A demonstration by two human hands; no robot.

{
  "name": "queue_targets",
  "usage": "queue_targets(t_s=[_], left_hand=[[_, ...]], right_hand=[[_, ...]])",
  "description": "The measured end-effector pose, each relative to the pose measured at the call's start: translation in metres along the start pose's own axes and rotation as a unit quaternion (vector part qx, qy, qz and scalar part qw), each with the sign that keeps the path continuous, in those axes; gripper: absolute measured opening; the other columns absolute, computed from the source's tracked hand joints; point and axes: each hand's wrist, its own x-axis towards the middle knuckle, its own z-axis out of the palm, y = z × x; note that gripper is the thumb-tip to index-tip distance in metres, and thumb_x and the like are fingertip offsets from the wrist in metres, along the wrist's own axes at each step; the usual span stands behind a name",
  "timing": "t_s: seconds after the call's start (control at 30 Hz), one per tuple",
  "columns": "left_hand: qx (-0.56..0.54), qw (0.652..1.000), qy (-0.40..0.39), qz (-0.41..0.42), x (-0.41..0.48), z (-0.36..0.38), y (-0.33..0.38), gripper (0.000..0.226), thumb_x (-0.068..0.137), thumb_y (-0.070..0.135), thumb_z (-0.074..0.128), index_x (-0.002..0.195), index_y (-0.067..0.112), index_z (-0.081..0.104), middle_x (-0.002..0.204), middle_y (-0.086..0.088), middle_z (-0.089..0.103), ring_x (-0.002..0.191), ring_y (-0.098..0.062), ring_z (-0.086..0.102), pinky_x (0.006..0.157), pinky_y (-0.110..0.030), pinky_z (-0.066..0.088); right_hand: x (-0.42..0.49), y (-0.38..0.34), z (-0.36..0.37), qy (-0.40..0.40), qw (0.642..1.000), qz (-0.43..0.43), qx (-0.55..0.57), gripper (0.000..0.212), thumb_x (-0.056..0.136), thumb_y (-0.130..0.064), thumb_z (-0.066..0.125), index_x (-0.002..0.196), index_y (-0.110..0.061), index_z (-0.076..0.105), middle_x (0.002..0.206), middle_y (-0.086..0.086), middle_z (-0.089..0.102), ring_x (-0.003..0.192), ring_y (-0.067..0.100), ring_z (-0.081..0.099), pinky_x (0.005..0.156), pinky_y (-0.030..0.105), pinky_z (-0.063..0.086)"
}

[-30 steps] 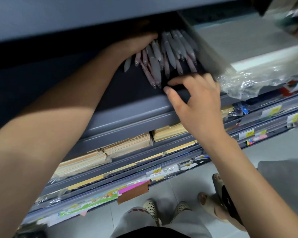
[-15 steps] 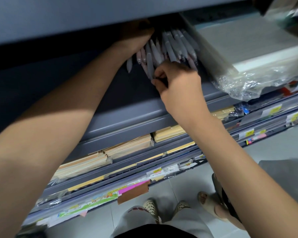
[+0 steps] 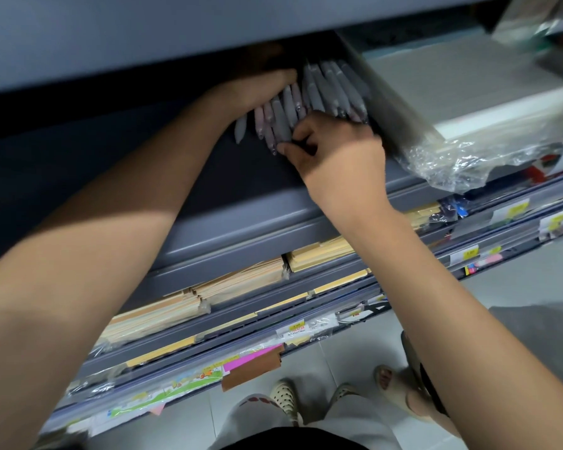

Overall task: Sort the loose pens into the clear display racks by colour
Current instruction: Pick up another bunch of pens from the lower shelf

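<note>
Stacks of tan paper (image 3: pixel 182 306) sat low on the left, on a lower tier w/ price tags (image 3: pixel 297 328) along its edge. Above them, L hand (image 3: pixel 257 90) was under the top shelf (image 3: pixel 143 34), fingers laid near-straight over the far ends of the pens (image 3: pixel 325 89) and pressing on them; thumb hidden. Pens, grey w/ a few pinkish, lay bunched & fanned on the dark shelf (image 3: pixel 228 183), tips toward the person, just left of a blurred divider (image 3: pixel 397 108). R hand (image 3: pixel 338 154) was at the near side of the bunch, fingers curled, thumb & index pinching round the tips of the middle pens, other fingers tucked against tips further right. Both hands touched the same bunch but not each other. Right of the divider was a paper pack (image 3: pixel 488 102) in loose clear wrap that hung over the shelf edge. At bottom centre, person's shoes (image 3: pixel 283 396) stood on tiled floor (image 3: pixel 501 284), w/ a second person's sandalled foot (image 3: pixel 387 380) just right of them.
</note>
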Motion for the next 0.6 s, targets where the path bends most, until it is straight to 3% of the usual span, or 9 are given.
queue_targets(t_s=[0.07,0.2,0.27,0.37,0.47,0.6], left_hand=[[0.004,1.000,-0.001,0.000,-0.001,0.000,0.000,0.009,0.089,0.032,0.054,0.093,0.030,0.062,0.077,0.001,0.065,0.047,-0.010,0.064,0.036,-0.018,0.042],[0.002,1.000,0.023,0.009,0.002,-0.001,-0.001,0.011,0.090,0.032,0.058,0.101,0.034,0.059,0.086,0.016,0.059,0.066,0.007,0.056,0.046,-0.007,0.042],[0.004,1.000,0.026,0.005,0.004,0.000,-0.002,0.017,0.091,0.032,0.057,0.107,0.031,0.060,0.089,0.014,0.061,0.067,0.008,0.057,0.050,-0.011,0.046],[0.025,1.000,-0.002,-0.015,0.002,-0.001,-0.003,0.036,0.093,0.038,0.052,0.122,0.020,0.061,0.096,0.001,0.065,0.078,-0.006,0.061,0.048,-0.015,0.050],[0.045,0.999,-0.021,-0.020,-0.001,-0.002,-0.002,0.038,0.093,0.041,0.048,0.113,0.015,0.066,0.090,-0.004,0.068,0.075,-0.017,0.065,0.042,-0.013,0.045],[0.027,1.000,-0.003,-0.011,0.000,-0.001,-0.001,0.028,0.089,0.044,0.051,0.108,0.026,0.062,0.089,0.008,0.064,0.062,0.003,0.064,0.049,-0.014,0.050]], right_hand=[[0.007,-0.002,0.005,-0.009,0.999,0.021,-0.025,0.029,0.084,-0.048,0.067,0.090,-0.020,0.067,0.083,0.001,0.072,0.084,0.027,0.066,0.066,0.030,0.049],[0.003,0.001,0.002,0.001,0.999,0.028,0.023,0.024,0.082,-0.044,0.071,0.083,-0.020,0.069,0.078,0.000,0.071,0.079,0.024,0.066,0.066,0.032,0.051],[-0.002,0.007,-0.004,0.018,0.998,0.026,0.058,0.018,0.083,-0.036,0.070,0.086,-0.018,0.069,0.081,0.001,0.071,0.078,0.025,0.066,0.068,0.037,0.053],[-0.007,0.016,-0.010,0.074,0.996,0.039,0.043,0.015,0.087,-0.026,0.063,0.096,-0.015,0.066,0.092,0.007,0.070,0.080,0.035,0.065,0.067,0.041,0.052],[-0.005,0.017,-0.009,0.086,0.994,0.059,0.012,0.020,0.088,-0.026,0.059,0.103,-0.014,0.064,0.097,0.010,0.068,0.084,0.039,0.062,0.066,0.037,0.048],[-0.003,0.017,-0.009,0.059,0.994,0.089,-0.003,0.019,0.088,-0.023,0.056,0.103,-0.020,0.068,0.110,0.006,0.069,0.092,0.035,0.064,0.072,0.034,0.047]])
